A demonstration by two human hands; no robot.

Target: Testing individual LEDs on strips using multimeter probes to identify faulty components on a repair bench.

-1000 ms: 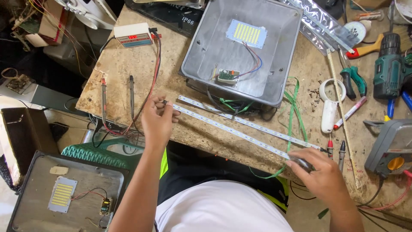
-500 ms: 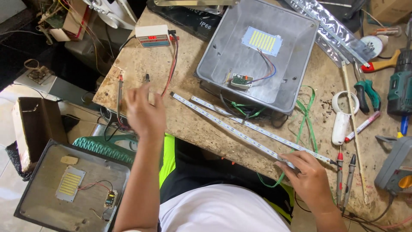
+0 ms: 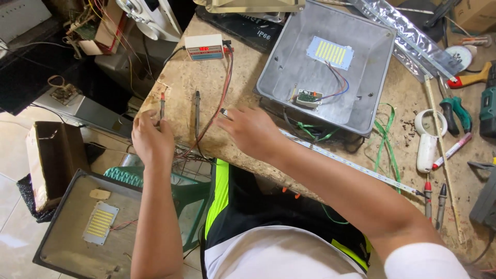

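The right hand point(image 3: 253, 132) hides the LED strip's point(image 3: 356, 166) near end; the green drill point(image 3: 487, 111) is cut off at the right edge.

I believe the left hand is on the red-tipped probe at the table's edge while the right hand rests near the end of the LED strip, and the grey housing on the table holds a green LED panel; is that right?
Not quite: the head view shows the LED panel in the grey housing is yellow, not green. The rest holds: the left hand is on the red-tipped probe at the table edge, and the right hand rests near the end of the LED strip.

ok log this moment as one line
left hand on red-tipped test probe | right hand reaching toward black test probe | LED strip on workbench
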